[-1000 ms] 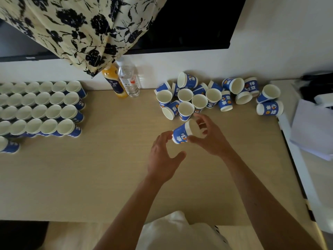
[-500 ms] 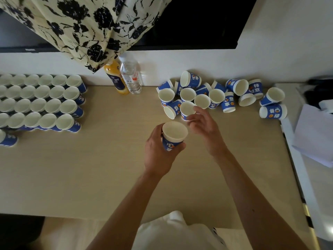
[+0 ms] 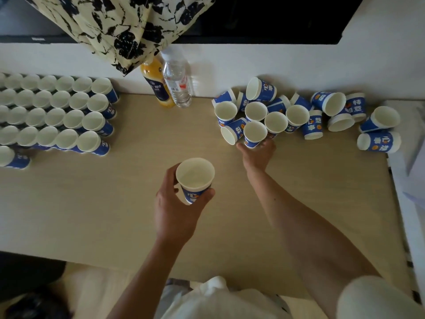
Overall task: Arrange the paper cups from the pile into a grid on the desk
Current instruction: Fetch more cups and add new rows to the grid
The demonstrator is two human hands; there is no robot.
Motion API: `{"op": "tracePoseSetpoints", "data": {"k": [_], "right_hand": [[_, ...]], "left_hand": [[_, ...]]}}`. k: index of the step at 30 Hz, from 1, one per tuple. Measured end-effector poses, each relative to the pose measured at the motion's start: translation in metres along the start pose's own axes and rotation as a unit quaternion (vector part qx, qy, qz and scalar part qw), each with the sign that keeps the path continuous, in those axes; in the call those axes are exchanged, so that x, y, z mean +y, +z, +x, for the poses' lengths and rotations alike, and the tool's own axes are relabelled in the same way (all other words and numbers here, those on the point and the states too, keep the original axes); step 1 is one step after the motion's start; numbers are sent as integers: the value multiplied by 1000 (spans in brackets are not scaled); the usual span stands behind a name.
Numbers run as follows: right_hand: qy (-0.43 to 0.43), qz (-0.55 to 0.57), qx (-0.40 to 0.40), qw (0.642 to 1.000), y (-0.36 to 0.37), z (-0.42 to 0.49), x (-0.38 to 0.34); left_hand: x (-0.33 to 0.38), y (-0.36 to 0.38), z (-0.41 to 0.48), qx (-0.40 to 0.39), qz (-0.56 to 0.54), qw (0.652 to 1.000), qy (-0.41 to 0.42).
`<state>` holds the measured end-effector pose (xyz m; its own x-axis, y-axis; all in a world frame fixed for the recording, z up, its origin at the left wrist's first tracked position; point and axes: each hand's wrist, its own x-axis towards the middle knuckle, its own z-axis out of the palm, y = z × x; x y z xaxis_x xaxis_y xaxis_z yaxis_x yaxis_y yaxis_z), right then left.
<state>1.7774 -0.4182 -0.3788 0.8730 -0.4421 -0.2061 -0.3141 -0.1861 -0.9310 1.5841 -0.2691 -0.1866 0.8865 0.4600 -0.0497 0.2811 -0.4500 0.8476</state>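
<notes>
Paper cups [image 3: 254, 134]: matt white inside, printed blue outside. Desk [image 3: 115, 203] pale wood-look, smooth matt. Water bottle [image 3: 177, 86] clear glossy plastic.

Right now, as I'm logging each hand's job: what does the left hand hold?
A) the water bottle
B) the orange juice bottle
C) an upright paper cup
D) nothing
C: the left hand grips an upright paper cup, mouth up, while the right hand grips a pile cup.

The grid [image 3: 56, 116] stood well left of the cup [image 3: 195, 178] held in the left hand [image 3: 174, 212], the bottles [image 3: 177, 88] behind it, and the pile [image 3: 296, 115] behind to the right, its front cup [image 3: 254, 134] in the right hand [image 3: 258, 155].
</notes>
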Motion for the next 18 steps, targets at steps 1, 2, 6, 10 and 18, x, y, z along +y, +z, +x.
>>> {"op": "tracePoseSetpoints", "data": {"k": [1,2,6,10,18], "right_hand": [[-22,2,11,1000,4,3,2],[-29,5,19,999,8,6,5],[1,16,21,1000,21,24,25],[-15,12,29,999,13,10,12],[-27,58,-12,998,-39,-56,-13]], "left_hand": [[-1,-3,-2,2,2,1000,-5],[-2,-5,-4,6,2,1000,-7],[-6,-12,-12,20,-1,1000,-22],[-10,-16,-22,29,-1,999,-33],[-14,-28,-23,54,-28,997,-42]]}}
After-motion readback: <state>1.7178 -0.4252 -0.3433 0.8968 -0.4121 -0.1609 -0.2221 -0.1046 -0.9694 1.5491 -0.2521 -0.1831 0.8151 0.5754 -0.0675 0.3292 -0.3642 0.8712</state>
